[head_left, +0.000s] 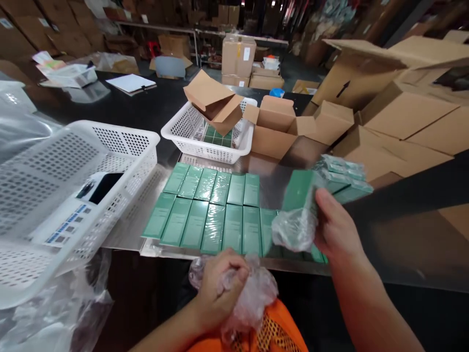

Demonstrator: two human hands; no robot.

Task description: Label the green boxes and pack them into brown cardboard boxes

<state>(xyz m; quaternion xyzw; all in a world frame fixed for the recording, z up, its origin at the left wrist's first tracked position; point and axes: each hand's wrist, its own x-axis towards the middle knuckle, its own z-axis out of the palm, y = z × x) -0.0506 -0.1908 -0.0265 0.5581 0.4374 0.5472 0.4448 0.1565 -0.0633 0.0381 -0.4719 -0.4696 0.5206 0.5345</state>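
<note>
My left hand (220, 286), low in front of my body, is closed around crumpled clear plastic film (258, 291). On the right, my right hand (337, 225) grips a bundle of small green boxes (346, 178) above the metal work surface. Part of that bundle is in clear film, and loose film (295, 230) bunches up below it. Two rows of flat green boxes (198, 220) lie side by side on the metal surface, some with shiny wrapping. The right end of the near row is partly hidden behind my right hand and the film.
A white perforated basket (157, 142) with a printed sheet stands at left. Behind the rows, another white basket (210, 155) holds green boxes and an open carton (214, 95). Open brown cartons (271, 139) crowd the right. A clipboard (131, 83) lies at the back left.
</note>
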